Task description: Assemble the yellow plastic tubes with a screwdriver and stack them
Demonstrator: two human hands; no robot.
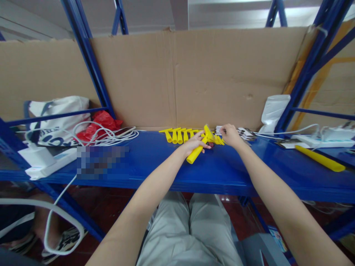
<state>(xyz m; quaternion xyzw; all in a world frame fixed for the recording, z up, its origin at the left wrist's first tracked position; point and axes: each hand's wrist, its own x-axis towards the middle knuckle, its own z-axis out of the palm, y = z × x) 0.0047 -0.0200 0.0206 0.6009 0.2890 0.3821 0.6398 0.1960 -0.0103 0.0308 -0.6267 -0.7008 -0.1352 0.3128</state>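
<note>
My left hand (195,143) is wrapped round a yellow scraper (195,155), its tubular handle slanting down toward me and its wide head pointing away. Several similar yellow scrapers (174,136) lie in a row behind that hand, handles toward me. To the right, my right hand (230,134) has its fingers curled close to the scraper's head; whatever they pinch, if anything, is too small to make out. Small yellow pieces (220,140) lie beside those fingers. Printed black-and-white packets (247,134) are just right of this hand. A small dark red object (211,145) shows beneath the scraper's head.
All this rests on a blue shelf (155,162) backed by cardboard (133,74). Leftward are a cloth bag (61,118), red plastic (101,123), coiled white cable (119,137) and a power strip (55,162). A long yellow piece (320,159) and white pouch (274,112) lie rightward.
</note>
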